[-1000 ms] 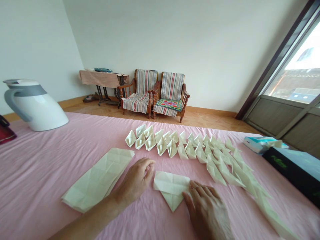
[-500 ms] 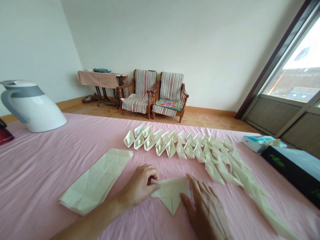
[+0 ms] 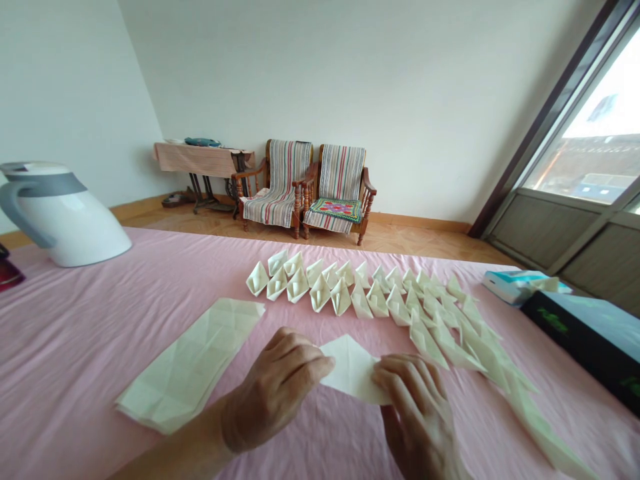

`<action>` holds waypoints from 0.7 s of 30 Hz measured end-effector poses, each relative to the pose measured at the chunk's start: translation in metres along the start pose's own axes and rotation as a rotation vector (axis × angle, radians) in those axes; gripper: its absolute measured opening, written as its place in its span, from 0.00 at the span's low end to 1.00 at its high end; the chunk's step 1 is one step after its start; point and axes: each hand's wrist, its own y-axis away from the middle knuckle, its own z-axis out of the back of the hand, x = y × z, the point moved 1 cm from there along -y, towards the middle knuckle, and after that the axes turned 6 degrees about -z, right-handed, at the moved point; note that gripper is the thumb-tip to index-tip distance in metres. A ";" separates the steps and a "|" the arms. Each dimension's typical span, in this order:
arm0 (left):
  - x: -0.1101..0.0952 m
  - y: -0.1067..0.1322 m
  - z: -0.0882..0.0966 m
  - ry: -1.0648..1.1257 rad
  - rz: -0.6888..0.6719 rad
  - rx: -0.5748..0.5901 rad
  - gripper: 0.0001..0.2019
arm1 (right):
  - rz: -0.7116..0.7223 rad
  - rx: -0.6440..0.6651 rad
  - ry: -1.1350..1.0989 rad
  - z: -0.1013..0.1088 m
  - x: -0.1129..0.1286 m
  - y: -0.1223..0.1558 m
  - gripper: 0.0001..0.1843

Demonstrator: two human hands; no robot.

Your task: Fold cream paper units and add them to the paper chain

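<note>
A cream folded paper piece [image 3: 350, 365] sits between my hands on the pink tablecloth [image 3: 125, 293], its point aimed away from me. My left hand [image 3: 277, 390] pinches its left edge with curled fingers. My right hand [image 3: 417, 413] grips its right edge, fingers bent over the paper. Beyond them, several finished folded paper shapes [image 3: 370, 297] stand in rows running from the centre toward the right front. A stack of creased flat paper sheets [image 3: 190, 363] lies to the left of my left hand.
A white and grey jug [image 3: 60, 213] stands at the far left of the table. A tissue box [image 3: 520, 285] and a dark box [image 3: 590, 333] lie at the right edge. Two striped wooden armchairs [image 3: 313, 190] and a side table [image 3: 200, 157] stand by the far wall.
The paper lay flat with its point toward me and my right hand pressing on it. Both hands have since closed on its edges and turned it, so the point now faces away.
</note>
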 end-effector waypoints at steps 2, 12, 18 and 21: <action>-0.001 -0.001 -0.002 -0.074 -0.016 0.084 0.09 | -0.015 0.038 0.038 -0.003 0.000 0.000 0.13; -0.001 0.001 -0.017 -0.202 -0.025 0.406 0.14 | -0.097 0.234 0.025 -0.026 0.002 0.013 0.16; 0.003 0.006 -0.019 -0.118 0.000 0.427 0.13 | -0.053 0.254 -0.008 -0.034 0.003 0.016 0.09; 0.006 0.009 -0.020 -0.052 0.068 0.437 0.12 | -0.063 0.271 0.005 -0.032 0.002 0.015 0.07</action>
